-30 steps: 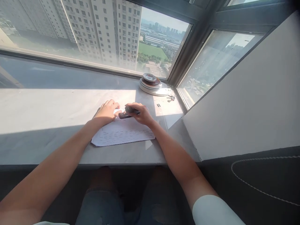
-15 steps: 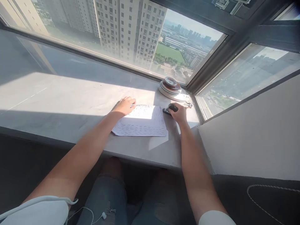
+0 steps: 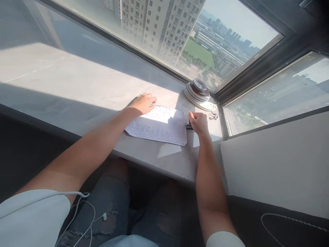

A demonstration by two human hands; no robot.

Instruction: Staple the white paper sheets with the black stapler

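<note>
Right hand (image 3: 198, 121), its fingers curled inward, sits beyond the right edge of the white paper sheets (image 3: 164, 133) covered in dark handwritten-looking marks. A small black object with a metallic glint (image 3: 189, 126) pokes out beneath those fingers, just beside that same edge; whether they grip it or merely touch it, I cannot tell. Left hand (image 3: 144, 103), fingers bent, is at the sheets' far left corner; I cannot tell if it pinches them or only presses down. Beneath the sheets is a pale grey marbled sill (image 3: 84, 79), partly sunlit. Past their far right corner stands a stack of round plates, white below and dark-rimmed on top (image 3: 197, 92); silvery metal keys (image 3: 214, 116) lie right of the sheets, near the plates.
</note>
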